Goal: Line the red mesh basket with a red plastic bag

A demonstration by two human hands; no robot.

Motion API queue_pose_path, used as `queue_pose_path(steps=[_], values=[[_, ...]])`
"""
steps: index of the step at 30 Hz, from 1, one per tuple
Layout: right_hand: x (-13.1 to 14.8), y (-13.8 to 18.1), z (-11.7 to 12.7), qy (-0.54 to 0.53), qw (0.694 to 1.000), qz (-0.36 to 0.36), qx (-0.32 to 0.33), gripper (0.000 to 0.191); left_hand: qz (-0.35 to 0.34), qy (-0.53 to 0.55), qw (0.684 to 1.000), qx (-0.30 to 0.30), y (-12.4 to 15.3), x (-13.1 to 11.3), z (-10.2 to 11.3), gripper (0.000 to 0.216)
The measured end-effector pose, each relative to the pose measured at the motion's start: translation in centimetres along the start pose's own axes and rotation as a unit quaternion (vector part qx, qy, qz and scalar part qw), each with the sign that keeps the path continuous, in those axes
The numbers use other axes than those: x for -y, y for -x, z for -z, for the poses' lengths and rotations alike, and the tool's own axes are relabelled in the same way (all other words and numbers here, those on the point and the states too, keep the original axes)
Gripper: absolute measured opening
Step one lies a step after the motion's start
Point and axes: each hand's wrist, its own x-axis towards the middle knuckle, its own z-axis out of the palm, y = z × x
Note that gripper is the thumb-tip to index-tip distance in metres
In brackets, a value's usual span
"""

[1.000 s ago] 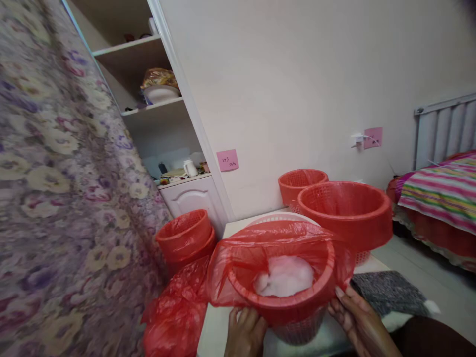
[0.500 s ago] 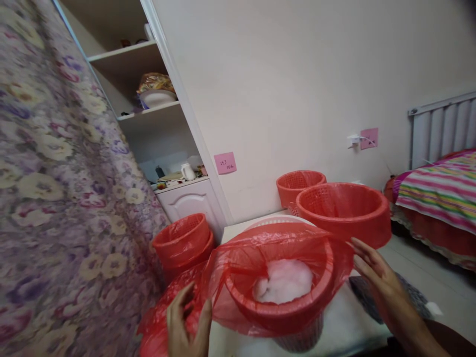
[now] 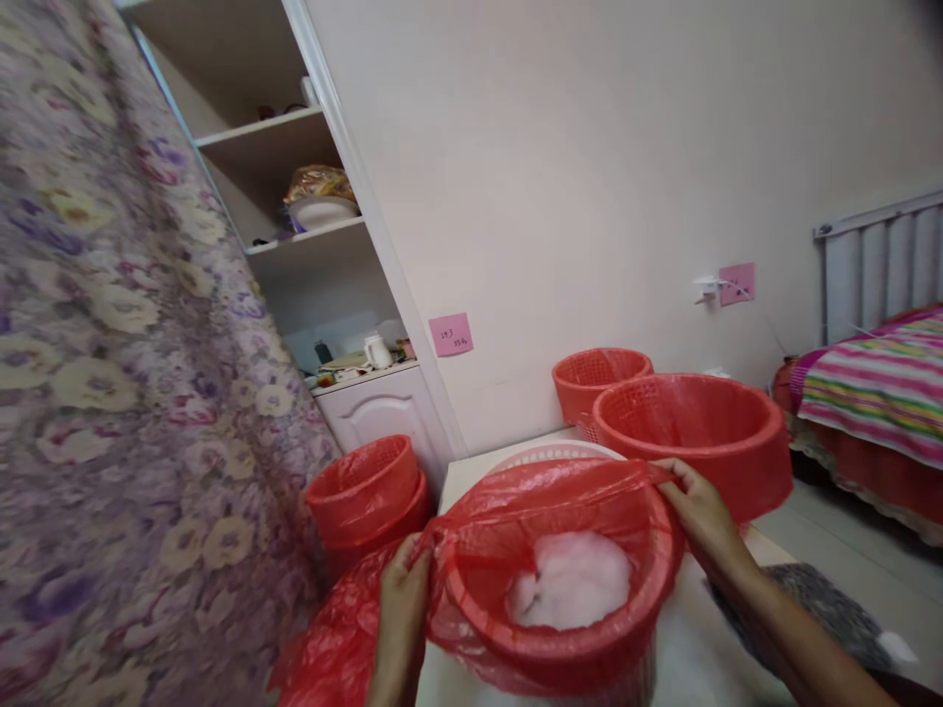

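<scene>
Bedroom table [image 3: 471,466], hands [image 3: 404,589] on bag [image 3: 516,511]

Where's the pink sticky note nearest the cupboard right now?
The pink sticky note is on the wall left of centre, just right of the cupboard frame, above the lined basket.

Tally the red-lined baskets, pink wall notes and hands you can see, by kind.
Red-lined baskets: 4 (nearest, big, far, floor)
Pink notes: 2 ()
Hands: 2 (left hand, right hand)
Total: 8
</scene>
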Motion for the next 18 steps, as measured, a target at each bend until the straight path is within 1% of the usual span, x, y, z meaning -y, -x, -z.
queue_pose_path(steps=[5,7,10,14,18], values=[[0.1,-1.0,-1.3,-0.030,1.000,-0.009,-0.002,0.020,0.063,0.098,0.992,0.048,-0.2,-0.3,-0.8,0.044],[0.0,-1.2,-1.5,-0.044,0.999,-0.020,-0.001,0.019,0.086,0.135,0.986,0.040,-0.1,-0.3,-1.1,0.044],[-0.1,-1.2,-1.7,-0.060,0.998,-0.034,-0.008,0.014,0.099,0.173,0.980,0.029,0.3,-0.3,-1.2,0.043],[0.4,-0.2,-2.4,-0.098,0.994,-0.047,-0.010,0.013,0.117,0.216,0.969,0.026,0.4,-1.5,-0.4,0.039],[0.8,2.5,-3.6,-0.146,0.986,-0.076,0.010,0.018,0.108,0.210,0.972,0.009,-0.6,-3.0,1.5,0.033]])
